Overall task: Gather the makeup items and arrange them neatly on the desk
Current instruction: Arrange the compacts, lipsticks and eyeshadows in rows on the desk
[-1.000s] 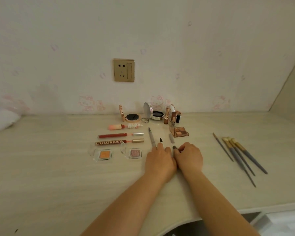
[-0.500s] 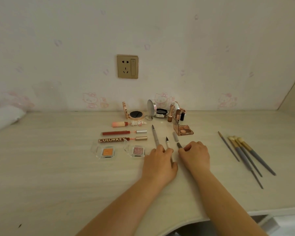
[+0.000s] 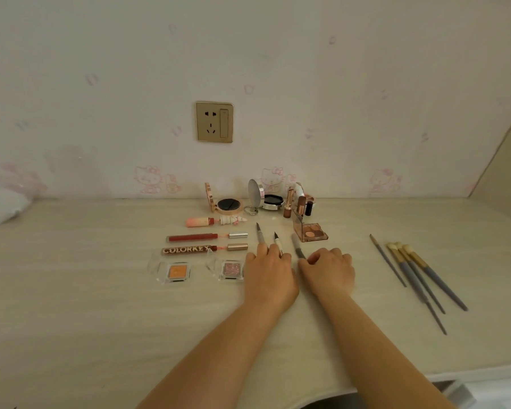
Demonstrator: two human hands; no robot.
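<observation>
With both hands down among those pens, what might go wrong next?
1. The left hand lies over two pens, close beside the pink eyeshadow pot; a sideways slip might knock the pot out of line.
2. The right hand pinches a third pen near the open palette; pushing forward may bump it.
3. Uncapped tips could mark the desk.

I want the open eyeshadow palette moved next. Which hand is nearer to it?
Right. The right hand lies just below the eyeshadow palette, its fingers on a pencil. The left hand lies farther left, on two other pencils.
</observation>
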